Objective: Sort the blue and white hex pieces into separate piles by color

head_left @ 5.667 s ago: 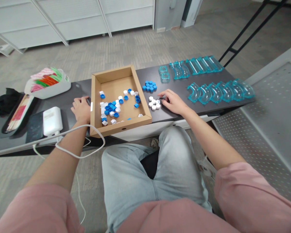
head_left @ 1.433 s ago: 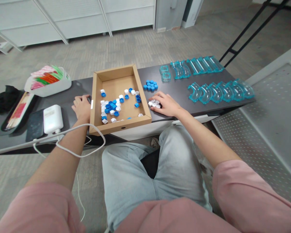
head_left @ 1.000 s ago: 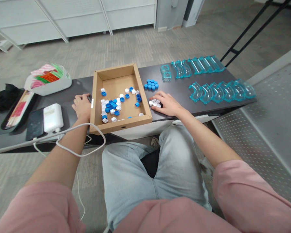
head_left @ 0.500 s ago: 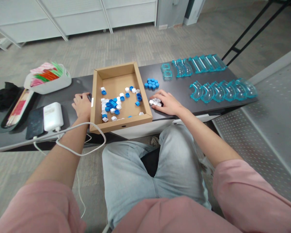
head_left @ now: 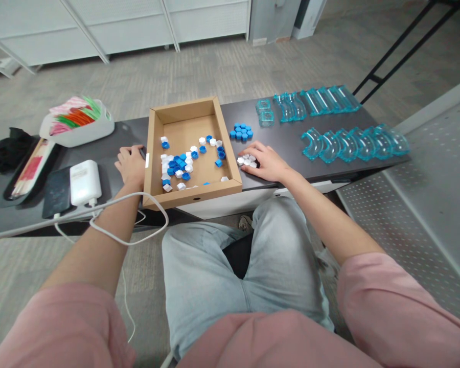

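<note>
My right hand (head_left: 269, 162) rests on the dark tabletop, fingers apart and curved around a small cluster of white hexagonal pieces (head_left: 247, 161), touching its edge. Just beyond that cluster lies a tight group of blue hexagonal pieces (head_left: 241, 131). A shallow cardboard box (head_left: 184, 113) stands between my hands, with white and blue hexagonal pieces (head_left: 179, 163) scattered inside. At the box's left outer side, my left hand (head_left: 131, 166) lies on the table with its fingers apart. A small dark thing (head_left: 143, 152) shows by its fingertips, too little to name.
Clear teal plastic curved pieces (head_left: 347, 145), straight pieces (head_left: 329, 99) and small square ones (head_left: 266, 117) line the right. A white basket (head_left: 107, 125) of colourful sticks, a white power bank (head_left: 85, 182), a black phone-like slab (head_left: 56, 191) and a looping white cable (head_left: 163, 214) are left.
The whole view has shifted slightly. Both hands and the pieces hold nearly the same places relative to the table.
</note>
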`<move>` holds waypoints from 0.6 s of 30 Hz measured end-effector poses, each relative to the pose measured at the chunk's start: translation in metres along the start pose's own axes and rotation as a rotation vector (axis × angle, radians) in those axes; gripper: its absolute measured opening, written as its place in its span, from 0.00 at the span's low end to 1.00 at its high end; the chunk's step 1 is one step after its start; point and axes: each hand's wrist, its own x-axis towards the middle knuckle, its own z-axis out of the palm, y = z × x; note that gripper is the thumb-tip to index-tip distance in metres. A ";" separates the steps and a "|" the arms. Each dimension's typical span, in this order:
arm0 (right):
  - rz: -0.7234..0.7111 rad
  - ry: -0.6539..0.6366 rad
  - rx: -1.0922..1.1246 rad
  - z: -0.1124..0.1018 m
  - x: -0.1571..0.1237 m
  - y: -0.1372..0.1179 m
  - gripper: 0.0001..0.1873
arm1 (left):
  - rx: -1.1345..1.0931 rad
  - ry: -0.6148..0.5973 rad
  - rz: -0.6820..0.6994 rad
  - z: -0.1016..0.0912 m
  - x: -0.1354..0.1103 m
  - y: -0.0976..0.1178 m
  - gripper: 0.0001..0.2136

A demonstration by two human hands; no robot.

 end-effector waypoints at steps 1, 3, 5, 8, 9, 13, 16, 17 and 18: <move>0.002 -0.001 0.000 0.000 0.000 0.000 0.27 | -0.006 0.001 0.005 0.000 0.000 0.000 0.29; 0.005 -0.004 -0.001 0.000 0.000 0.000 0.27 | -0.016 0.008 0.009 0.001 0.001 -0.001 0.28; 0.005 -0.005 0.001 -0.001 0.000 0.000 0.27 | -0.019 0.013 0.007 0.001 0.001 -0.002 0.28; 0.002 -0.004 0.008 -0.001 0.000 0.000 0.27 | -0.016 0.014 0.006 0.002 0.001 -0.002 0.27; 0.003 -0.004 0.009 -0.001 0.000 0.000 0.27 | -0.015 0.015 0.007 0.002 0.001 -0.002 0.27; 0.009 -0.007 0.011 -0.001 0.000 0.001 0.27 | -0.013 0.013 0.002 0.001 0.000 -0.001 0.27; 0.008 -0.009 0.013 -0.001 0.000 0.001 0.27 | -0.015 0.008 0.001 0.001 0.000 -0.001 0.28; 0.008 -0.008 0.013 -0.001 0.000 0.001 0.27 | -0.015 0.005 0.002 0.001 0.000 -0.001 0.28; 0.007 -0.006 0.014 -0.001 0.000 0.001 0.27 | -0.015 0.003 0.002 0.001 0.000 0.000 0.28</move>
